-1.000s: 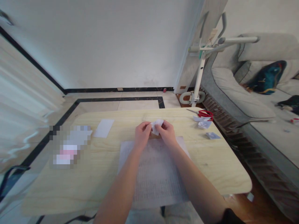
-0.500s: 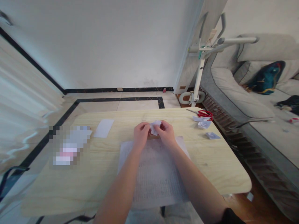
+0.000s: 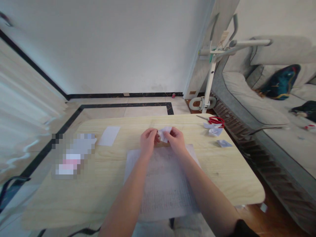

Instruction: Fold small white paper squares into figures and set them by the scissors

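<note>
A piece of paper [image 3: 164, 134] sits between the left hand [image 3: 148, 142] and the right hand [image 3: 177, 140], just beyond the sheet [image 3: 170, 187] beneath the forearms on the surface [image 3: 227, 177]; a loose paper [image 3: 109, 136] lies to the left; toward the far right corner, scissors [image 3: 216, 121] lie just behind paper scraps [image 3: 215, 132], another scrap [image 3: 224, 143] nearer; a sofa [image 3: 256, 105] stands right, a wall [image 3: 128, 49] behind

The place looks like a home, probably a living room: a gray upholstered sofa [image 3: 249, 93] with a dark teal cushion [image 3: 281, 82] fills the right side, and a pale curtain [image 3: 19, 92] hangs at the left. Beyond a light wooden table [image 3: 237, 168] show a white handlebar stand [image 3: 208, 82] and dark-banded floor tiles [image 3: 145, 112].
</note>
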A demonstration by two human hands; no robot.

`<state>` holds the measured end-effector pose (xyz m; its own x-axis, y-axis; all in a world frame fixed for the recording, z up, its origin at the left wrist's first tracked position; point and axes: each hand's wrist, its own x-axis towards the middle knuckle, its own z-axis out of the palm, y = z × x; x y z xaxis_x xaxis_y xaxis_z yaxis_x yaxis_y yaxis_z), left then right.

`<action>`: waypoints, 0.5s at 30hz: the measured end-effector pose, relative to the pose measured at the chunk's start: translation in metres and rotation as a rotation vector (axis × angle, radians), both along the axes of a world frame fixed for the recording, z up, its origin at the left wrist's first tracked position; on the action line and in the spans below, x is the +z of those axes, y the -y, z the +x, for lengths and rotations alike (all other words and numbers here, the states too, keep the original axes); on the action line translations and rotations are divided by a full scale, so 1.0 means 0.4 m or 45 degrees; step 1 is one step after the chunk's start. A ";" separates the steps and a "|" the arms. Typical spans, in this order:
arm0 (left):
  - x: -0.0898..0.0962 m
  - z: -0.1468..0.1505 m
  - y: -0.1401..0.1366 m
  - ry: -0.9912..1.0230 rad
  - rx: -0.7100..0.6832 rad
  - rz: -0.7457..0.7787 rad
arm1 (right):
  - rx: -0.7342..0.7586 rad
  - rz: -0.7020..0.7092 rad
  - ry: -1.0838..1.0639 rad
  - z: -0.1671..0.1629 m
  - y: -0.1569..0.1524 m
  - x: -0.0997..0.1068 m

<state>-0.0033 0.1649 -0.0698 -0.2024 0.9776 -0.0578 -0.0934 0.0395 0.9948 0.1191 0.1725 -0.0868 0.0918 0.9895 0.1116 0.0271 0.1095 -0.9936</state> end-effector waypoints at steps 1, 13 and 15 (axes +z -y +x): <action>0.001 0.000 0.000 -0.021 -0.015 0.011 | 0.005 -0.006 -0.024 -0.001 0.001 0.002; 0.019 0.006 0.004 -0.288 0.014 0.122 | 0.119 -0.076 -0.188 -0.005 0.004 0.010; 0.018 0.005 0.003 -0.273 0.014 0.137 | 0.134 -0.077 -0.188 -0.007 0.004 0.011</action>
<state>-0.0011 0.1635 -0.0626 -0.2096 0.9735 0.0919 0.1204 -0.0675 0.9904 0.1162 0.1710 -0.0824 -0.0020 0.9990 0.0444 -0.1277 0.0438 -0.9909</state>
